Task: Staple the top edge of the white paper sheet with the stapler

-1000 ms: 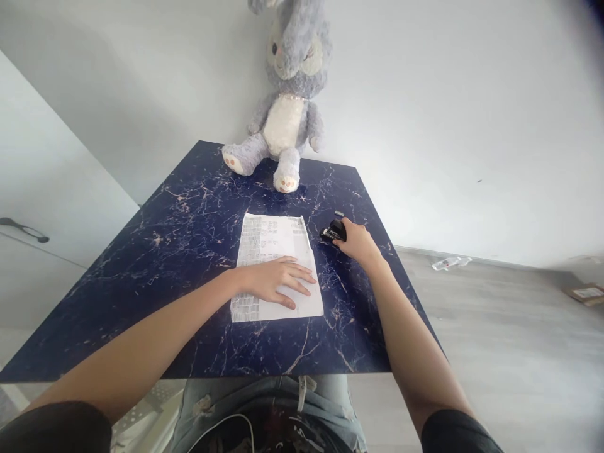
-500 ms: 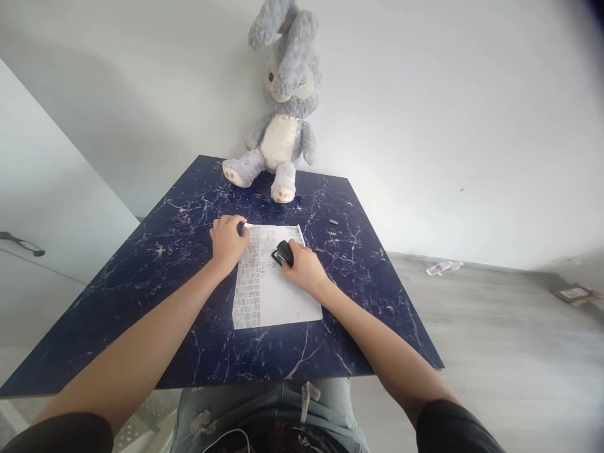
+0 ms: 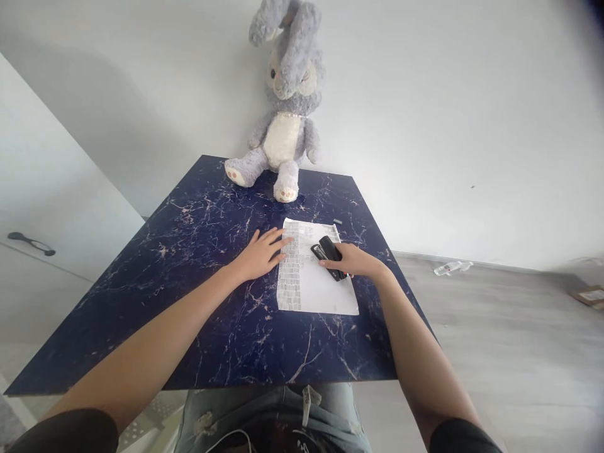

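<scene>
Over the right half of a printed paper sheet, my right hand grips a black stapler. Thumb and fingers wrap its rear end, and its two arms look spread apart. The sheet lies on the blue marbled table. My left hand is flat with fingers spread, its fingertips on the sheet's left edge and nothing in its grasp. Just beyond the sheet's top right corner lies a small grey piece, too small to name.
A large grey plush rabbit sits at the back of the dark blue table, against the wall. On the floor to the right are a clear plastic item and a brown box. A white cabinet with a black handle stands left.
The sheet has shifted right, along with both hands and the stapler. My left hand has gone from curled at the sheet's top left corner, by a small dark thing, to spread flat.
</scene>
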`<state>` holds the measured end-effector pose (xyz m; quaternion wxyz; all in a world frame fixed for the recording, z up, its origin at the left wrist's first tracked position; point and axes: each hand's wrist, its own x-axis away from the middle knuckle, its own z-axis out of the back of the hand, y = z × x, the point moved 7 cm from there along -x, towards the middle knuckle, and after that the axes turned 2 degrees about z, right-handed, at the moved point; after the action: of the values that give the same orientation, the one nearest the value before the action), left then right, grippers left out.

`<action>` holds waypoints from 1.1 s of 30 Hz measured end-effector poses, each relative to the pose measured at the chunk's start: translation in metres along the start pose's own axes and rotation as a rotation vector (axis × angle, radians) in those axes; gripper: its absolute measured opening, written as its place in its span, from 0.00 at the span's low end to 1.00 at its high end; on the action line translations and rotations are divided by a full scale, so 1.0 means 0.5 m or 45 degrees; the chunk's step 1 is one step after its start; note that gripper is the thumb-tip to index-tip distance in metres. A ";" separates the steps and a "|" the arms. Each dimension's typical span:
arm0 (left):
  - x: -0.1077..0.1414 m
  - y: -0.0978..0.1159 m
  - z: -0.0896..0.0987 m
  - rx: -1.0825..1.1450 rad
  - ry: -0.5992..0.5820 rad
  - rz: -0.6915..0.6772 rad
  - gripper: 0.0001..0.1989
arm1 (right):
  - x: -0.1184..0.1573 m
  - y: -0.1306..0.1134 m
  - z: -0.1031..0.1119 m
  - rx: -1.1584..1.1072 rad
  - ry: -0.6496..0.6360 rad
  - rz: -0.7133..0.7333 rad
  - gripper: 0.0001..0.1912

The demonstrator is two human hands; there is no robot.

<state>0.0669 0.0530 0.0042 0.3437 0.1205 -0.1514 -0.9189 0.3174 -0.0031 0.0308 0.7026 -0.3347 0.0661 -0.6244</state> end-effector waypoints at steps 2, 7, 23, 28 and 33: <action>0.001 0.020 -0.017 0.015 -0.110 -0.129 0.27 | 0.008 0.011 0.011 -0.108 -0.048 0.018 0.29; 0.002 0.030 -0.028 0.032 -0.192 -0.179 0.27 | -0.019 0.057 0.088 0.110 0.691 -0.042 0.27; 0.053 -0.101 0.092 0.028 -0.251 0.032 0.14 | -0.255 -0.149 -0.119 0.444 0.385 -0.029 0.35; 0.131 -0.242 0.171 0.086 -0.266 0.242 0.20 | -0.318 -0.316 -0.193 0.386 0.352 0.185 0.32; 0.223 -0.343 0.205 0.176 -0.081 0.354 0.31 | -0.372 -0.442 -0.244 0.336 0.247 0.331 0.30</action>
<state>-0.1505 0.1215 0.0241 0.4534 0.0925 -0.2403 -0.8533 0.0316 0.1221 -0.0010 0.8053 -0.1666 0.0937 -0.5612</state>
